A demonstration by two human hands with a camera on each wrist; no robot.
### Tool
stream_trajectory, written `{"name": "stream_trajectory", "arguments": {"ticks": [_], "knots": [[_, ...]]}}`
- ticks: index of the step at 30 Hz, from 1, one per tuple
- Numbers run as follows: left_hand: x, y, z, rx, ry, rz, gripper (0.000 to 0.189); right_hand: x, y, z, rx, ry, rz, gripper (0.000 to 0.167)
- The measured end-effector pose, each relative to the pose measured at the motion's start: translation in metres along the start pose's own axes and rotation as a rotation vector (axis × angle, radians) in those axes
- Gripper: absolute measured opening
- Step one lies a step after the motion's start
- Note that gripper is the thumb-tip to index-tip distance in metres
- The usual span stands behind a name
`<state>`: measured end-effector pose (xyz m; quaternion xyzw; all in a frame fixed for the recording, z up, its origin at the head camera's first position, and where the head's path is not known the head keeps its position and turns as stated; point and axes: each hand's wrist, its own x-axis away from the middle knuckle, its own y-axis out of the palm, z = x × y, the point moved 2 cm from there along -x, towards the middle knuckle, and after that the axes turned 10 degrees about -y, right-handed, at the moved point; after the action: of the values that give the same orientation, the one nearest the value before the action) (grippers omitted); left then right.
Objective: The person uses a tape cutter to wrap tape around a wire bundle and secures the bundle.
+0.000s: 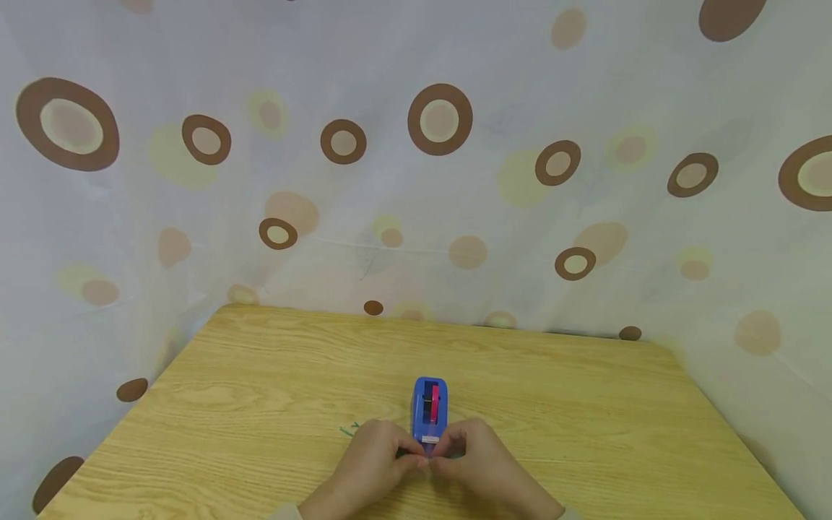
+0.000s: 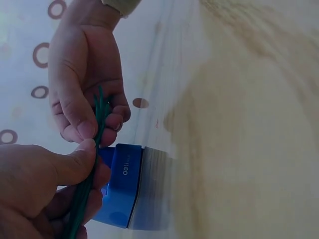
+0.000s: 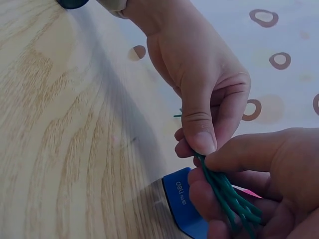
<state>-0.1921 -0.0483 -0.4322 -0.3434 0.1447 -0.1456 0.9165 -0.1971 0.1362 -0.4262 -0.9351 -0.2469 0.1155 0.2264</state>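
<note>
My left hand [image 1: 373,458] and right hand [image 1: 477,455] meet fingertip to fingertip at the front end of a blue tape dispenser [image 1: 419,426]. Between them is a bundle of thin green strands [image 2: 82,201]. Each hand pinches it with thumb and fingers, and in the right wrist view loose green ends [image 3: 244,214] fan out beside the fingers. Inside the dispenser sits a narrow pink roll [image 1: 435,404]. A faint purplish strip [image 1: 428,449] shows between its front edge and the fingertips. Some green tips [image 1: 349,430] poke out left of the left hand.
The dispenser stands on a wood-grain table [image 1: 292,375]. Behind and along the sides hangs a pale cloth [image 1: 390,195] printed with brown rings and dots. A dark rounded object [image 3: 73,3] shows at the top edge of the right wrist view.
</note>
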Motion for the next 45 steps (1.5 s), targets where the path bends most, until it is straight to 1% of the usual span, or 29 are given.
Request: {"name": "stream_trajectory", "arguments": {"ticks": [4, 7, 11, 17, 22, 27, 30, 34, 39, 42, 45], "knots": [[0.000, 0.001, 0.001, -0.030, -0.007, 0.012, 0.006, 0.001, 0.000, 0.001, -0.004, -0.011, 0.021, 0.008], [-0.001, 0.002, 0.001, -0.041, -0.025, 0.011, 0.005, 0.001, -0.001, 0.000, -0.003, -0.021, 0.028, 0.007], [-0.001, 0.002, 0.000, -0.051, -0.027, 0.001, 0.006, 0.002, -0.002, -0.003, 0.014, -0.026, 0.027, 0.008], [0.000, 0.001, -0.001, -0.075, -0.017, -0.036, 0.009, 0.002, -0.003, -0.006, 0.094, -0.032, 0.035, 0.009], [0.001, -0.001, 0.000, -0.093, -0.011, -0.057, 0.009, 0.002, -0.003, -0.008, 0.178, -0.083, 0.036, 0.012], [0.002, -0.001, 0.000, -0.107, -0.026, -0.069, 0.009, 0.002, -0.002, -0.010, 0.237, -0.115, 0.038, 0.015], [0.002, 0.000, -0.002, -0.081, -0.044, -0.072, 0.008, 0.002, -0.002, -0.010, 0.258, -0.120, 0.042, 0.016], [0.001, 0.000, -0.003, -0.057, -0.050, -0.053, 0.006, 0.001, -0.002, -0.009, 0.267, -0.127, 0.048, 0.017], [0.001, -0.001, -0.004, -0.059, -0.038, -0.031, 0.004, 0.000, -0.001, -0.008, 0.256, -0.134, 0.045, 0.016], [0.001, -0.001, -0.003, -0.049, -0.039, -0.023, 0.004, 0.000, -0.001, -0.007, 0.216, -0.114, 0.041, 0.013], [0.001, -0.002, -0.002, -0.052, -0.041, -0.013, 0.004, 0.001, -0.002, -0.007, 0.173, -0.076, 0.042, 0.010]]}}
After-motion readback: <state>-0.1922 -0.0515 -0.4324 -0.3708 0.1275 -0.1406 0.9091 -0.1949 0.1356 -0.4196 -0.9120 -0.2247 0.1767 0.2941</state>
